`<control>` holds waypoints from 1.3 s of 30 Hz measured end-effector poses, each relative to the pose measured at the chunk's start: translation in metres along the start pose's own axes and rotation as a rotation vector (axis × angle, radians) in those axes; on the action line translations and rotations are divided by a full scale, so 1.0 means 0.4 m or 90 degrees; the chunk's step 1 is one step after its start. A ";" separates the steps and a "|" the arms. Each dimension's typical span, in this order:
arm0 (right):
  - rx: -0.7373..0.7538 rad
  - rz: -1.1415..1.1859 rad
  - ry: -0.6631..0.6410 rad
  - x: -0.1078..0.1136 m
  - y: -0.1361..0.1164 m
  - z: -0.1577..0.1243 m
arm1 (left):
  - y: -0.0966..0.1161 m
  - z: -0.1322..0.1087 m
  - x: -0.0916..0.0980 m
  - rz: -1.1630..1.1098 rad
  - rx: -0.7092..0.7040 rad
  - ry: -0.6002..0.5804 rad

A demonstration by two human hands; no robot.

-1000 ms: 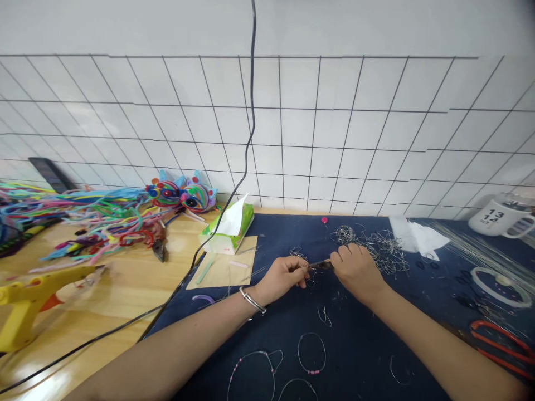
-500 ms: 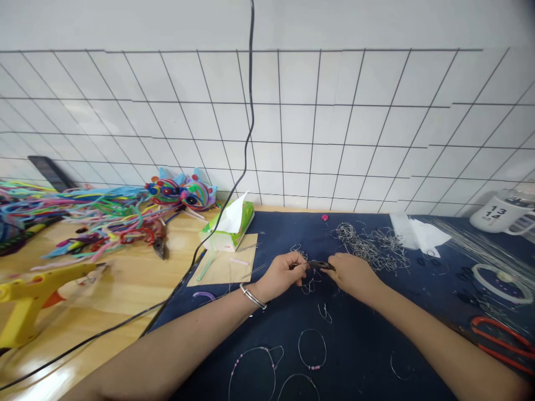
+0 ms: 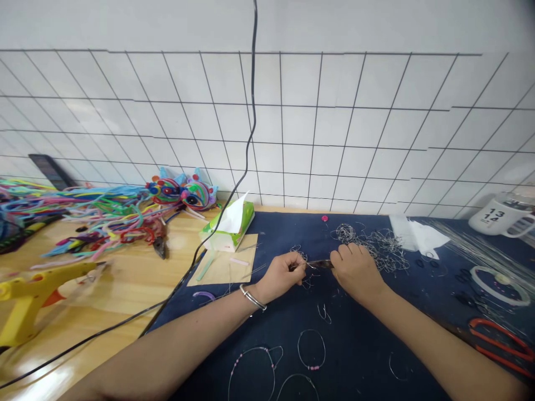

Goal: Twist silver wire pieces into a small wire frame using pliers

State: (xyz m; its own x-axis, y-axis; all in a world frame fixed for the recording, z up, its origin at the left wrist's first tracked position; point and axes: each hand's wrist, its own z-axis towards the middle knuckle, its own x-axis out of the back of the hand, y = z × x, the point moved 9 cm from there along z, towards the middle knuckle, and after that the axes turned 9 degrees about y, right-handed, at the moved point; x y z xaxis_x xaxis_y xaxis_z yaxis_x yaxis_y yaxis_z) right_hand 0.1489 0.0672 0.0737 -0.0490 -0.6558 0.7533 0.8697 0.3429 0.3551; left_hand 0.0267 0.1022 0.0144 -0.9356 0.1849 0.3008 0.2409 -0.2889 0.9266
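Tiled wall [image 3: 292, 128] — navy mat [image 3: 359, 345], wires [image 3: 384, 250]

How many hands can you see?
2. The left hand, bracelet at its wrist, and the right hand grip one dark tool over the blue cloth. No others show.

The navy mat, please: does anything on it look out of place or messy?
Yes: a tangled heap of thin wire sprawls behind the right hand, loose rather than coiled. A black cable also hangs down and trails along the left edge of the navy mat.

Two bare forearms, thin silver bangle [image 3: 252, 298] on wrist of left hand [image 3: 281, 277]
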 end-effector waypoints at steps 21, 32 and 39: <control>-0.021 -0.009 0.014 0.010 0.006 0.000 | 0.003 0.005 0.020 -0.003 -0.002 0.053; -0.023 -0.035 0.018 0.018 -0.001 0.003 | 0.003 0.003 0.014 0.030 -0.025 0.049; -0.032 -0.045 0.040 0.020 -0.006 0.002 | 0.013 0.002 0.019 0.057 -0.036 0.062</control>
State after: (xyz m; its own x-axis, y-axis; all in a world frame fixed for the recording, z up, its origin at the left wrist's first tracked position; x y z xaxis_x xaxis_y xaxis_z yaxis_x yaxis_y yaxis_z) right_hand 0.1461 0.0620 0.0793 -0.0817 -0.7187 0.6905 0.8884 0.2615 0.3773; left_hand 0.0213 0.1029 0.0218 -0.9323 0.0646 0.3560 0.3124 -0.3526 0.8821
